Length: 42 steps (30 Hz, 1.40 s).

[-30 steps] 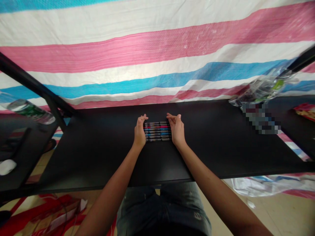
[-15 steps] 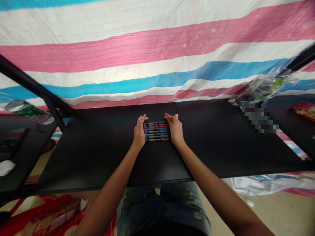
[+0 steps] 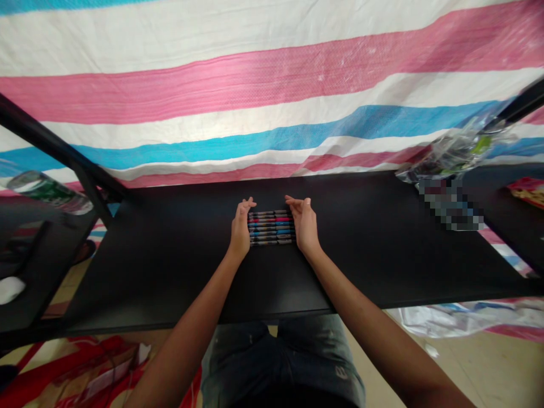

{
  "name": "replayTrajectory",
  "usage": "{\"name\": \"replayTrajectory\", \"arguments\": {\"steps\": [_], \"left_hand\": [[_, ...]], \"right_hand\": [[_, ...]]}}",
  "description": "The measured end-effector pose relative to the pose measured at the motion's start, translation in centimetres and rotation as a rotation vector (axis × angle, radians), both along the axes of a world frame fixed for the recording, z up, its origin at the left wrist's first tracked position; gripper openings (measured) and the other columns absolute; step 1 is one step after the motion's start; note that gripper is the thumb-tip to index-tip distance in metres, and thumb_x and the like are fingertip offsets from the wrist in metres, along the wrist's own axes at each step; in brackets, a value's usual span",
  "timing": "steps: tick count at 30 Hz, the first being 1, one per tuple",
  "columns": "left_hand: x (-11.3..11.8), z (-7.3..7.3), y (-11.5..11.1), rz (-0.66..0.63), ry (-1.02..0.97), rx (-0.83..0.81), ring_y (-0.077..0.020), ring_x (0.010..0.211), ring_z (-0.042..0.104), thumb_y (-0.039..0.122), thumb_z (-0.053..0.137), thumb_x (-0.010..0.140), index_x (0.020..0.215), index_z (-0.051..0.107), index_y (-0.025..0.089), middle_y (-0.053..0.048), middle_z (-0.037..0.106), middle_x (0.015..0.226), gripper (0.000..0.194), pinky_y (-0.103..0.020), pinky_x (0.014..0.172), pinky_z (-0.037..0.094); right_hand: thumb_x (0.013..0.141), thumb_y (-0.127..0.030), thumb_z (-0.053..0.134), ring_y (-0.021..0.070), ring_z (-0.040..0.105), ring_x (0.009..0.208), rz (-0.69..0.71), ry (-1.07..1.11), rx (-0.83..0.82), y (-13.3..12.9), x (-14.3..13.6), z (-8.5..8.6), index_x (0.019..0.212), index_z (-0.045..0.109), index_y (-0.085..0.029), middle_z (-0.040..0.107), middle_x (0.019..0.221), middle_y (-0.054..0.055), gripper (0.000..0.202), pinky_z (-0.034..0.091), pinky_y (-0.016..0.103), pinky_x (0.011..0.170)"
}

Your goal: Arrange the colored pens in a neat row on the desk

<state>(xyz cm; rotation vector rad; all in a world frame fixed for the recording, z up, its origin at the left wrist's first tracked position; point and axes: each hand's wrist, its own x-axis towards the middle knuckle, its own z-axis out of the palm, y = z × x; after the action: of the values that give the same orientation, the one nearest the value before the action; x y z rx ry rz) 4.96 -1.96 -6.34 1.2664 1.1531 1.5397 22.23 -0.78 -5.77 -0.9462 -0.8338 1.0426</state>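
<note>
Several pens (image 3: 270, 228) lie side by side in a flat row on the black table (image 3: 170, 249), their lengths running left to right. They show grey, black, blue and red parts. At their left ends my left hand (image 3: 241, 228) stands on edge, palm inward, fingers stretched away from me. Facing it, my right hand (image 3: 306, 225) stands at the right ends in the same manner, thumb up and fingers apart. Both palms are against or very close to the pen ends, which they partly hide. Neither hand is wrapped round a pen.
A clear plastic bag (image 3: 450, 150) lies at the table's back right, near a blurred-out patch. On the left are a bottle (image 3: 49, 192), a white object (image 3: 11, 290) and a black frame bar (image 3: 51, 139). A striped sheet (image 3: 255, 85) hangs behind the table.
</note>
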Motion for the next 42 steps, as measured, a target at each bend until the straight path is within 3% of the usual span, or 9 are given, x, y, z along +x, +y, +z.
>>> {"name": "replayTrajectory", "arguments": {"steps": [9, 33, 38, 42], "left_hand": [[-0.1, 0.0, -0.1, -0.029, -0.011, 0.027, -0.0258, 0.150, 0.042, 0.064, 0.033, 0.104, 0.107, 0.065, 0.024, -0.008, 0.067, 0.134, 0.051, -0.049, 0.129, 0.020], [-0.1, 0.4, -1.1, -0.104, 0.012, 0.015, -0.0252, 0.156, 0.030, 0.065, 0.028, 0.104, 0.110, 0.067, 0.023, -0.010, 0.061, 0.146, 0.058, -0.051, 0.130, 0.012], [-0.4, 1.3, -1.5, -0.093, -0.015, 0.022, -0.0259, 0.155, 0.033, 0.065, 0.026, 0.104, 0.107, 0.067, 0.023, -0.010, 0.065, 0.141, 0.059, -0.051, 0.130, 0.013], [-0.5, 2.5, -3.0, -0.095, -0.027, 0.039, -0.0253, 0.156, 0.029, 0.066, 0.029, 0.103, 0.106, 0.066, 0.024, -0.009, 0.062, 0.146, 0.056, -0.050, 0.130, 0.013]], "right_hand": [[0.088, -0.077, 0.054, 0.0275, 0.063, 0.131, 0.065, 0.031, -0.027, -0.4, 0.1, 0.4, 0.086, 0.076, -0.021, 0.078, 0.114, 0.009, 0.060, 0.035, 0.046, 0.125], [0.090, -0.076, 0.051, 0.0274, 0.062, 0.132, 0.064, 0.013, -0.017, -0.9, 0.2, 0.5, 0.089, 0.074, -0.021, 0.077, 0.116, 0.010, 0.060, 0.033, 0.048, 0.125], [0.089, -0.076, 0.053, 0.0269, 0.062, 0.132, 0.068, 0.045, -0.016, -1.9, -0.1, 1.1, 0.088, 0.074, -0.021, 0.077, 0.115, 0.010, 0.059, 0.034, 0.047, 0.125], [0.090, -0.075, 0.054, 0.0265, 0.062, 0.132, 0.092, 0.074, -0.011, -2.9, -0.2, 1.7, 0.087, 0.075, -0.022, 0.078, 0.114, 0.009, 0.057, 0.033, 0.046, 0.125]]}}
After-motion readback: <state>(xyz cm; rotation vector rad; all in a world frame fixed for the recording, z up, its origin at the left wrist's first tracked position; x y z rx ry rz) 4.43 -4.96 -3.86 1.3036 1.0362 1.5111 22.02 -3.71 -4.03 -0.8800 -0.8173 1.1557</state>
